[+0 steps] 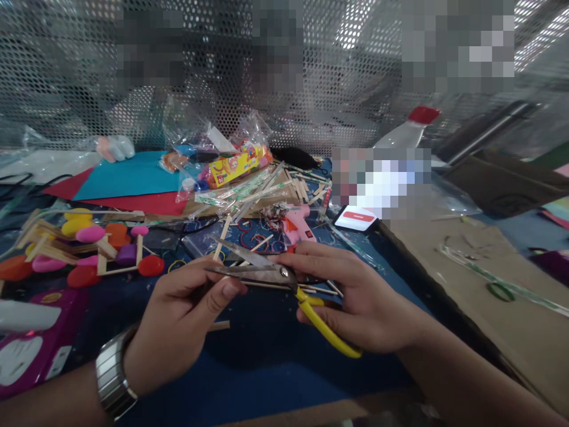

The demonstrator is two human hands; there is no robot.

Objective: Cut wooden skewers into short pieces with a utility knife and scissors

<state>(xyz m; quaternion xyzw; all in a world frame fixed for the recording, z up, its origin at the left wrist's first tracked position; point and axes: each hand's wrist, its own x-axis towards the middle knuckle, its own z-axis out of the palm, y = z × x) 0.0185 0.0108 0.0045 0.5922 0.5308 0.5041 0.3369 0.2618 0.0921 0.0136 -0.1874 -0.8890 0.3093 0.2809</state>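
My right hand [355, 290] grips a pair of scissors [326, 326] by their yellow handles. Their metal blades are spread and point left, towards my left hand [178, 320]. My left fingers and thumb are pinched together at the lower blade. A thin pale wooden stick [223, 234] rises from these fingertips and passes between the blades; its lower end is hidden. Below the left thumb, the end of another flat wooden piece [220, 325] shows, and I cannot tell whether it is held or lying on the table.
A pink glue gun [300, 224] lies beyond the scissors, among loose sticks and rubber bands. Stick frames with coloured round pieces [120, 255] stand left, above a purple device [57, 344]. Farther back are blue paper [128, 175], a yellow-labelled packet [235, 166] and a lit phone [355, 218]. Cardboard [471, 290] lies right.
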